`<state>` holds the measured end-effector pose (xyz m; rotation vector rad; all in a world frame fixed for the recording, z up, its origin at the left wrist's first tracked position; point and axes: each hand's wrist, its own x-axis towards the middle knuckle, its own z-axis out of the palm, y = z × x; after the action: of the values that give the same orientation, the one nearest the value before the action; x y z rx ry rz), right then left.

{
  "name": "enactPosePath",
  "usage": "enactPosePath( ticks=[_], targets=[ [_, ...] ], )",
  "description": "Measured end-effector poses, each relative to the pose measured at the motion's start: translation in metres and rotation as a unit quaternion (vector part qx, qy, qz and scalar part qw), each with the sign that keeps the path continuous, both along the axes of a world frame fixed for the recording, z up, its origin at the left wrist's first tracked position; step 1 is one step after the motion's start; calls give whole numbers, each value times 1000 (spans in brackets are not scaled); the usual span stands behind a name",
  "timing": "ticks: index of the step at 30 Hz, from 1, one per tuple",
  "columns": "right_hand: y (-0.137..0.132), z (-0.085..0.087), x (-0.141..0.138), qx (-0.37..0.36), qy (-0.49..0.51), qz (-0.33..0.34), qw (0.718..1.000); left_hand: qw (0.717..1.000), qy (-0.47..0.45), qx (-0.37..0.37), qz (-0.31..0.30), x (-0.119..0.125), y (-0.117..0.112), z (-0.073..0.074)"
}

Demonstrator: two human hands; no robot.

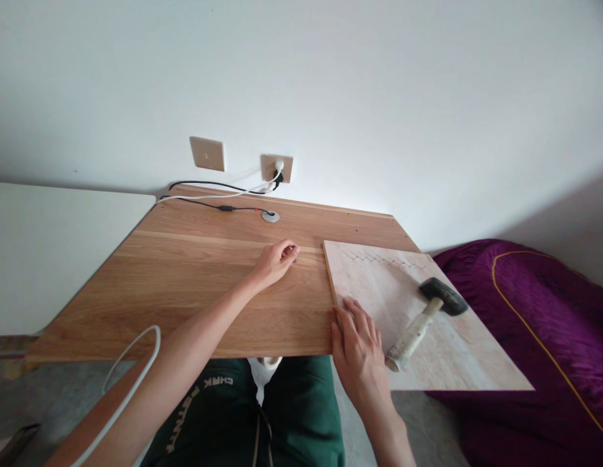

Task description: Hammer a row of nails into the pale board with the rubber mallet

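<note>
Left hand [276, 258] loosely curled over the tabletop [194, 279], contents, if any, hidden; right hand [359, 334] open, laid along the pale board's [369, 282] left edge, no grip visible. Board at tabletop's right, near edge overhanging, mallet [433, 306] on top: best steadied with even palm pressure.

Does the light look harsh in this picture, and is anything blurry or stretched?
In the head view, light looks soft, with a faint shadow on the pale board near the mallet; in the head view, the wall darkens behind the purple cloth; in the head view, the left forearm looks stretched toward the corner; blur there is hard to judge.
</note>
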<state>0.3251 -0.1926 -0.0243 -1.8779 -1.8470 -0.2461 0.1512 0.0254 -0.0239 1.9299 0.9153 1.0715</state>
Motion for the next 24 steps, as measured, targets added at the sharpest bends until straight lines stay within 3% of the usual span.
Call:
enactPosePath(
  ticks=[8,14,24],
  targets=[
    [1,0,0,3,-9,-3,1000,1000,-1,-5,0,-1,0,0],
    [2,-7,0,32,-35,-55,997,1000,-8,-7,-8,1,0,0],
    [-7,-3,-3,5,11,-6,1000,1000,2,16,-1,2,-1,1]
  ],
)
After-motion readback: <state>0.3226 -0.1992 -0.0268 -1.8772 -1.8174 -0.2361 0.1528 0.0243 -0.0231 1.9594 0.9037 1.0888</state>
